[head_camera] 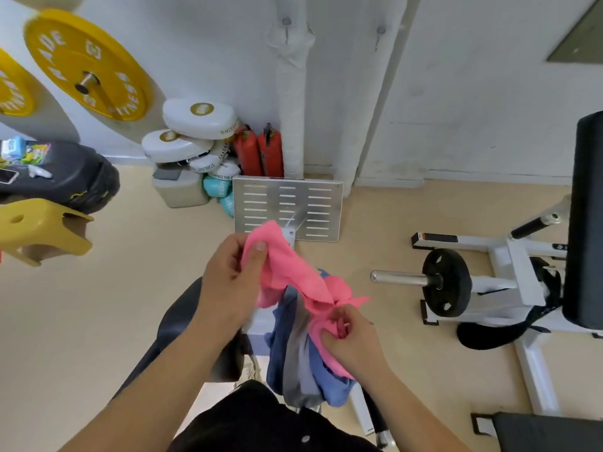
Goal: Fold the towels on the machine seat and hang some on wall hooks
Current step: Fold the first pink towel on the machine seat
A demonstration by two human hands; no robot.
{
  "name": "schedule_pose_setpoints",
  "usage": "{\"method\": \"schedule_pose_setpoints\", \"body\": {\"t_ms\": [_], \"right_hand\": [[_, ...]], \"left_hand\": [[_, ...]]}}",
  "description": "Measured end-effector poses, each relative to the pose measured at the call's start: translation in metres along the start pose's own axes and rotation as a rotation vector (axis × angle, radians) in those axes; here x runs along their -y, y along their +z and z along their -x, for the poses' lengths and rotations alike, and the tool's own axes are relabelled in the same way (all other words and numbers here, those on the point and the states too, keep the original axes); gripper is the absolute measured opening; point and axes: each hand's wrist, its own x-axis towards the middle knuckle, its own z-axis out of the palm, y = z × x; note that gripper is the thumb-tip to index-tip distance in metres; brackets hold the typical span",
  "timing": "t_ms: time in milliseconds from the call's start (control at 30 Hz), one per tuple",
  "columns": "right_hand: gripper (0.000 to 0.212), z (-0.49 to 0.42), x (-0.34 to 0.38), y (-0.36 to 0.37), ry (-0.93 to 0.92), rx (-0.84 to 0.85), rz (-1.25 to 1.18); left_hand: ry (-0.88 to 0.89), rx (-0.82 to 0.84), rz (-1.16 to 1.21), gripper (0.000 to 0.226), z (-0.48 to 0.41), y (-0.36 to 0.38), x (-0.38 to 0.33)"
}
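- Head view looks down on two bare hands working a pink towel (293,272) at the centre of the frame.
- Left hand (228,282) sits just left of centre, thumb pressed on the towel's upper edge and fingers curled behind it — closed on the cloth.
- Right hand (352,334) is lower and to the right of centre, fingers bunched into the towel's other end, gripping it as well.
- The pink towel stretches diagonally between the two hands, crumpled rather than flat.
- Beneath it, in the lower centre, a blue towel (329,380) and a grey towel (295,360) hang together in loose folds; whether either hand touches them I cannot tell.
- A dark padded machine seat (176,324) lies lower left of centre, partly hidden by the left forearm.
- At the top centre of the frame, two wall hooks (286,26) are fixed to the white wall — the left one carries a white towel (292,93) that hangs straight down, the right one is bare.
- A perforated metal footplate (287,207) stands on the floor just above the hands.
- Yellow weight plates (85,63) fill the upper left, with white boxing pads (199,119) and two red fire extinguishers (259,151) beside them against the wall.
- A black weight plate (447,282) on a white frame sits at the right.
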Motion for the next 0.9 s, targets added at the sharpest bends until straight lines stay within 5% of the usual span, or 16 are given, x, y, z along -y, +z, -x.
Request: {"method": "schedule_pose_setpoints", "body": {"t_ms": [167,267,433,500,700,900], "right_hand": [[0.029,0.008,0.002,0.008,-0.105,0.211,0.164],[0.021,0.009,0.008,0.006,-0.116,0.211,0.164],[0.017,0.021,0.057,-0.016,-0.179,-0.132,-0.034],[0.008,0.028,0.080,-0.020,-0.239,-0.067,-0.096],[0.045,0.013,0.063,0.020,-0.236,0.270,0.650],[0.083,0.035,0.090,-0.006,-0.244,0.218,0.494]], "left_hand": [[0.158,-0.256,0.048,0.014,0.011,-0.040,-0.026],[0.132,-0.397,0.073,0.016,0.021,-0.061,-0.028],[0.052,-0.214,-0.019,0.011,0.038,-0.068,-0.010],[0.004,-0.186,-0.012,0.013,0.045,-0.063,0.003],[-0.108,-0.139,-0.039,0.015,0.052,-0.058,0.033],[-0.183,-0.140,-0.017,0.036,0.050,-0.062,0.039]]}}
